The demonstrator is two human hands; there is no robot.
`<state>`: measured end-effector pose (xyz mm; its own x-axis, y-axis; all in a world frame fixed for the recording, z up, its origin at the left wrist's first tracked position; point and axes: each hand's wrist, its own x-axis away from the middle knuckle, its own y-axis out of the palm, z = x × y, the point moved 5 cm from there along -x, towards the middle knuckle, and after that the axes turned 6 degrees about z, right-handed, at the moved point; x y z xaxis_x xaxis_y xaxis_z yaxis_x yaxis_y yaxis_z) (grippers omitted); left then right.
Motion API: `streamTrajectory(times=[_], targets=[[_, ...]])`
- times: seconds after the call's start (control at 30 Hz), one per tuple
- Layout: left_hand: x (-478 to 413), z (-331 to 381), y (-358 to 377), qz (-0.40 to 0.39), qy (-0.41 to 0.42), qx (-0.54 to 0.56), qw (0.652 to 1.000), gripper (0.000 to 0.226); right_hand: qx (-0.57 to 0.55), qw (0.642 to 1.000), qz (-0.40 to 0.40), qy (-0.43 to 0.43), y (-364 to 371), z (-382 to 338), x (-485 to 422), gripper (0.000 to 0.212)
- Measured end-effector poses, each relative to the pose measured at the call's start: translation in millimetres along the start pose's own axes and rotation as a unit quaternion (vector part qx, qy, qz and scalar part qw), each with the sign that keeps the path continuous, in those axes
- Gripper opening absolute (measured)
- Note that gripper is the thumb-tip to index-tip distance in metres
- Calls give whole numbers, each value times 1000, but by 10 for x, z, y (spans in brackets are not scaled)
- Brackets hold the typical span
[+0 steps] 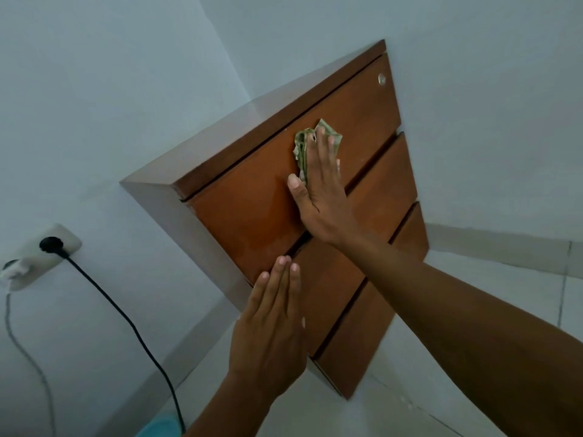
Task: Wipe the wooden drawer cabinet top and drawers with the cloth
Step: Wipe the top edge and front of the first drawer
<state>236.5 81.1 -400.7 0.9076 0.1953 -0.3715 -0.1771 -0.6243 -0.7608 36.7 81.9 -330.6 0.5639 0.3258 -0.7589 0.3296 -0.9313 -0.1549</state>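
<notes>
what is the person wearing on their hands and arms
Nothing visible: the left hand and right hand are bare, with no gloves, rings, watch or bracelets, and no sleeves show up to the frame edge.

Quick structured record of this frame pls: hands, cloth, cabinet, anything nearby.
right hand: flat, pressing the cloth against the top drawer front
left hand: fingers straight, holds nothing, fingertips at the gap under the top drawer; contact unclear
cloth: green, crumpled, partly under the fingers
cabinet: wooden, three drawer fronts; lock on the top drawer
nearby: black plug in a wall socket, left of the cabinet
</notes>
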Motion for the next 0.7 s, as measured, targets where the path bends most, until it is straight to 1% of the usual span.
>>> streamTrajectory(times=[0.17,0.27,0.47,0.57,0.7], targets=[[-46,111,48,12,-55,11,998,79,-3,1000,-3,-6,-36,90,-59,73],[-75,155,74,16,-71,25,997,79,-3,1000,0,-9,-32,118,-74,73],[-90,133,23,43,-59,68,995,88,-17,1000,20,2,-23,159,-44,72],[-117,103,-60,60,-58,91,992,86,-22,999,23,9,-23,188,-6,69],[-119,59,-96,55,-47,111,991,85,-32,999,10,18,-53,192,-1,65]])
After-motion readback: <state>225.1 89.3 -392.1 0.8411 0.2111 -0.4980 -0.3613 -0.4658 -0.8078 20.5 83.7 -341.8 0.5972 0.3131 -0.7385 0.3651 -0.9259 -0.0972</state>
